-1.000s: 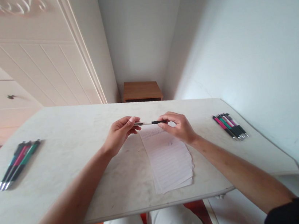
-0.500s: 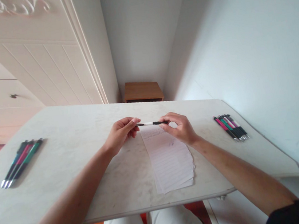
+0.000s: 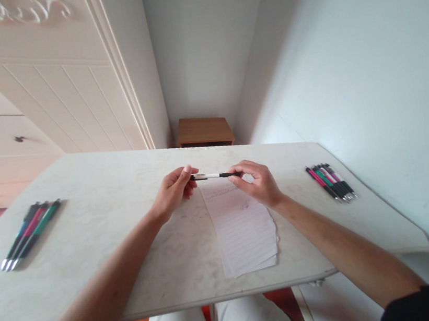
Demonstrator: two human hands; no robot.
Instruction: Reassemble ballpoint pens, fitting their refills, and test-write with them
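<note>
A white pen with black ends [image 3: 212, 176] is held level between my two hands, above the top edge of the paper. My left hand [image 3: 177, 187] pinches its clip end, thumb on top. My right hand [image 3: 254, 179] has thumb and fingers closed on the black grip, which hides the pen's tip. Below it, lined sheets of paper [image 3: 244, 235] lie loosely stacked on the white table [image 3: 166, 272], with handwriting on the upper part and torn right edges.
At the left of the table lie a few pens [image 3: 30, 234] side by side. Several more pens [image 3: 331, 183] form a row on the right, near the wall [image 3: 400, 104]. A white cabinet [image 3: 70, 84] and a small wooden stand [image 3: 205, 130] are beyond the table.
My left thumb and fingers have shifted slightly left along the pen, baring more of its clip end. My right hand has stayed on the grip.
</note>
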